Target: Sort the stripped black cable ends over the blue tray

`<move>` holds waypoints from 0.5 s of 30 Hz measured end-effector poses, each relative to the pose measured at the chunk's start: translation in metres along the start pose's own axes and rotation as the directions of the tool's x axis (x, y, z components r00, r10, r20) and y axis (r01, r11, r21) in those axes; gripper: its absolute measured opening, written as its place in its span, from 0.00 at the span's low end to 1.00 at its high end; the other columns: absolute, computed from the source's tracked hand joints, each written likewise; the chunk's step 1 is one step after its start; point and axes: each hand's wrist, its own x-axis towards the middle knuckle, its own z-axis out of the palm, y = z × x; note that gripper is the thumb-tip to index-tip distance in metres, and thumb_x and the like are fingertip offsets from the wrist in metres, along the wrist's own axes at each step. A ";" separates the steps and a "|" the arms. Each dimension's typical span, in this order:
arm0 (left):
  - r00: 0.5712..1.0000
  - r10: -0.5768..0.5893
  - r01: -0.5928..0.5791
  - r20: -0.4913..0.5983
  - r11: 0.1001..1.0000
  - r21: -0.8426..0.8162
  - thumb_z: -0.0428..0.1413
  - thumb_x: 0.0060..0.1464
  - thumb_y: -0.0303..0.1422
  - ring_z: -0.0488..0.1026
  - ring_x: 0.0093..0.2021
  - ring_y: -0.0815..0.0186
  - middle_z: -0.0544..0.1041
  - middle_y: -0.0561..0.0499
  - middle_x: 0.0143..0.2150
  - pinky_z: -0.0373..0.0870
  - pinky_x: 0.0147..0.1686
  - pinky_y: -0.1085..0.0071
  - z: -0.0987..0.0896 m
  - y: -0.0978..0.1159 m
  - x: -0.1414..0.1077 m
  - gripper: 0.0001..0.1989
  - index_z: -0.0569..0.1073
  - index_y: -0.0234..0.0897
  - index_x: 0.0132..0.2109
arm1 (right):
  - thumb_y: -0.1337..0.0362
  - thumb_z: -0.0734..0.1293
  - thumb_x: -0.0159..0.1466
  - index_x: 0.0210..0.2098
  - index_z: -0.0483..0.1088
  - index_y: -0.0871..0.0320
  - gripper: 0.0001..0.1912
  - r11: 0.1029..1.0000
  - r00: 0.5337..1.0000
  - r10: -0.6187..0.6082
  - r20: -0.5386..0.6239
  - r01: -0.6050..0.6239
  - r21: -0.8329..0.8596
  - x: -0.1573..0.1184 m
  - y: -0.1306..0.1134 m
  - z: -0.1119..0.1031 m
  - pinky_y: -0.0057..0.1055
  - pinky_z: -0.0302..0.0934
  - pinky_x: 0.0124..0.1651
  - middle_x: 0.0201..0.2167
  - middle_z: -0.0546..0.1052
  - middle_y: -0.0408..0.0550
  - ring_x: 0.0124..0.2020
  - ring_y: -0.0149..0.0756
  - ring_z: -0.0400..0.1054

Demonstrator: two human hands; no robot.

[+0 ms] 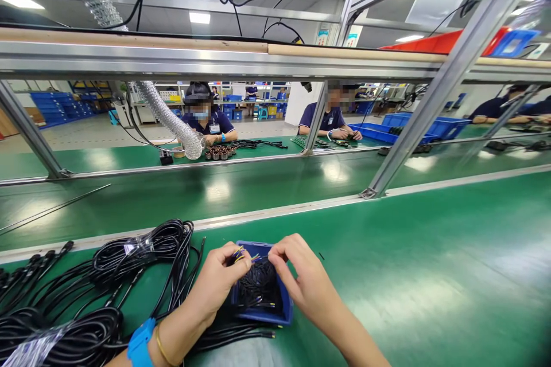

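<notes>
We find the wires (255, 258) above the bin (264, 315), pinched in the left hand's (217, 281) grip; whether the right hand (301, 275), also above it, grips anything, we cannot tell. We advise keeping the ends fanned and steady.

Cable coils (144, 252) on left part of workbench (430, 275), one by far edge. Bin (287, 307) right of coils, small pieces (260, 281) heaped in it. Left hand (221, 278) at bin's far left corner, right hand (303, 275) at far right corner. Cable ends (249, 331) just before bin. Behind workbench's far edge: conveyor belt (267, 183), rod (86, 196) on its left part. Beyond: opposite bench (99, 157).
</notes>
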 end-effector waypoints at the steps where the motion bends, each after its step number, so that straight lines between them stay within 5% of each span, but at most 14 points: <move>1: 1.000 -0.001 0.001 0.003 1.000 -0.002 0.58 0.48 0.38 0.55 0.25 0.71 0.63 0.57 0.26 0.51 0.26 0.73 0.000 0.000 0.000 0.11 0.70 0.35 0.26 | 0.67 0.58 0.70 0.33 0.64 0.54 0.09 1.000 1.000 0.002 -0.002 -0.002 0.001 0.000 0.000 0.000 0.35 0.60 0.36 0.29 0.71 0.46 0.33 0.39 0.63; 15: 0.999 -0.004 0.004 0.035 1.000 0.011 0.61 0.48 0.39 0.58 0.26 0.70 0.65 0.55 0.27 0.55 0.26 0.73 0.000 0.000 0.001 0.12 0.74 0.33 0.28 | 0.67 0.56 0.70 0.33 0.62 0.55 0.09 0.997 0.986 0.071 0.151 -0.072 0.000 -0.002 -0.001 -0.004 0.34 0.60 0.36 0.29 0.69 0.45 0.34 0.38 0.62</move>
